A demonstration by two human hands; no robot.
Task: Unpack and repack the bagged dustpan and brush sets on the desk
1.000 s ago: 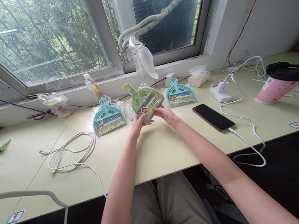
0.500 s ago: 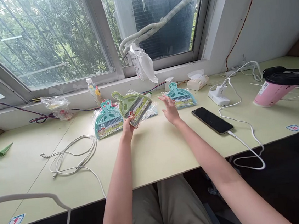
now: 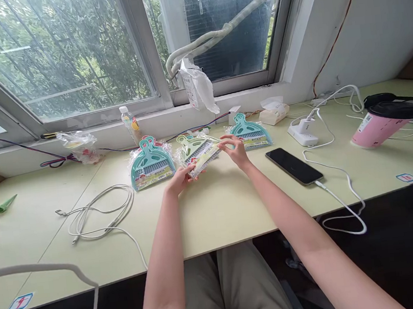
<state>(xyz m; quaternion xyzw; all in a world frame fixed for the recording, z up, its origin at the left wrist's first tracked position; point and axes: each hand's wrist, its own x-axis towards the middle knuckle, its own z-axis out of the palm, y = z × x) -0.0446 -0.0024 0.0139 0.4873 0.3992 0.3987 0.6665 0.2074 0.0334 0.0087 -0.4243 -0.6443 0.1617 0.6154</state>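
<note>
A green dustpan and brush set [image 3: 199,154] in clear plastic wrap is held tilted above the table. My left hand [image 3: 182,177] grips its lower left corner, fingers closed. At its upper right corner, my right hand [image 3: 236,150] pinches the wrapped edge. To the left lies a stack of wrapped dustpan sets [image 3: 152,162], a teal one on top and a red edge showing beneath. Just beyond my right hand lies another teal dustpan set [image 3: 250,132], also wrapped. Something pale, partly hidden, lies behind the green set.
A phone [image 3: 294,166] on a charging cable lies to the right, near a white power strip [image 3: 302,133] and a pink cup [image 3: 376,124]. A coiled white cable [image 3: 104,214] lies at left. A bottle [image 3: 130,124] and a tissue pack [image 3: 274,112] stand by the window.
The green dustpan set has come down and tipped flatter. My right hand, apart from it before with fingers spread, has closed on its right corner. My left hand still holds it.
</note>
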